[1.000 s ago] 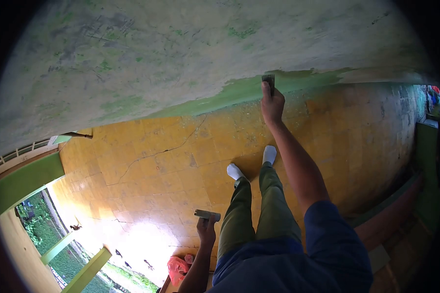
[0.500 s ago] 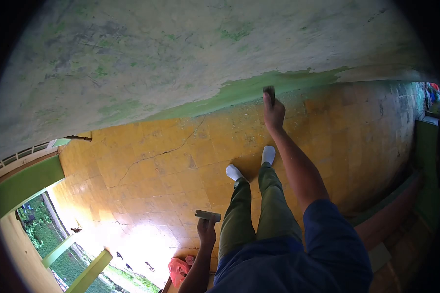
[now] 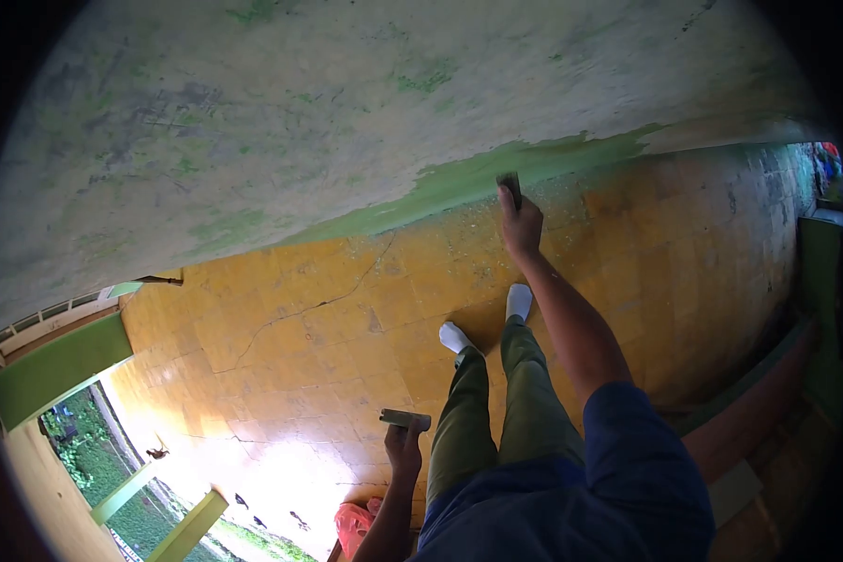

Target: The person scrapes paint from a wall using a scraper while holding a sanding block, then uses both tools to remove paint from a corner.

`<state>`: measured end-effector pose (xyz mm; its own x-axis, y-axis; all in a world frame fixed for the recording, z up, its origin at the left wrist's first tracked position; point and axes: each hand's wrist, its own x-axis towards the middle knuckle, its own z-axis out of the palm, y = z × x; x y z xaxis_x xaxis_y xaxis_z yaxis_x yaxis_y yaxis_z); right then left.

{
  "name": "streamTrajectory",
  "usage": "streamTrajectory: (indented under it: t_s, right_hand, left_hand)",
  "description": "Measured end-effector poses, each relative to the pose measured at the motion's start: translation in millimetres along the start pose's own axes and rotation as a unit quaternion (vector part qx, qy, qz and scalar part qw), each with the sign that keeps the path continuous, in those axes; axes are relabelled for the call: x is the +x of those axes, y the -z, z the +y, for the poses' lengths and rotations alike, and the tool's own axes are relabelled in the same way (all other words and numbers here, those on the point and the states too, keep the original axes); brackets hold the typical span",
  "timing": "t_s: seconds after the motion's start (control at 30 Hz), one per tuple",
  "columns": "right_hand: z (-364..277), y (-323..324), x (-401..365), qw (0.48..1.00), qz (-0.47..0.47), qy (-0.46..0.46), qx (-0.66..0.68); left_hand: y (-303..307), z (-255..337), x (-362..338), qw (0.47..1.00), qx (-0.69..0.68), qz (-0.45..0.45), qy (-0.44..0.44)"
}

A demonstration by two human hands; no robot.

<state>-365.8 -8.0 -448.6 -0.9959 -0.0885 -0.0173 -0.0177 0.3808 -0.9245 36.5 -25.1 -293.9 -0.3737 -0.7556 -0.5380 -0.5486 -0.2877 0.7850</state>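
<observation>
My right hand (image 3: 521,228) is closed around a flat brush (image 3: 509,185), its dark bristle end pointing up at the lower wall. Behind the brush runs a green painted strip (image 3: 468,180) along the foot of the wall (image 3: 347,103), which is greyish white and patchy above. Lower down, my left hand (image 3: 403,451) grips a short grey-green block-like object (image 3: 405,419) near my left thigh; I cannot tell what kind of thing it is.
Yellow floor tiles (image 3: 347,328) carry a long crack and pale flakes near the wall. I stand in white socks (image 3: 519,302). A red plastic bag (image 3: 352,526) lies beside my left forearm. Pale green posts (image 3: 187,525) edge the bright side at left. A low ledge (image 3: 749,403) runs at right.
The view has shifted slightly. My right hand and brush have moved a little left and down against the wall, and the brush has tilted. Both hands keep their grip.
</observation>
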Motion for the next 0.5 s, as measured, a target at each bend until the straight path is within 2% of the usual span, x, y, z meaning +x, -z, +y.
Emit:
streamTrajectory:
  t_s: [0.1,0.2,0.33,0.4,0.5]
  right_hand:
    - [-46,-4,40,0.997,0.013,0.027,0.071]
    - [-65,10,27,0.993,-0.013,-0.02,0.113]
    - [-35,1,3,0.997,0.021,0.002,0.072]
    - [-26,-6,0,0.999,-0.017,-0.004,0.037]
    - [-63,-18,31,0.994,-0.016,0.009,0.103]
  left_hand:
    - [2,-6,0,1.0,-0.002,-0.002,0.007]
    - [3,-5,-3,1.0,0.023,0.002,0.021]
    - [-2,-4,-4,1.0,0.0,0.004,0.02]
    - [-3,-4,-2,1.0,-0.018,0.008,0.011]
    - [-3,-1,-5,1.0,0.007,-0.001,0.013]
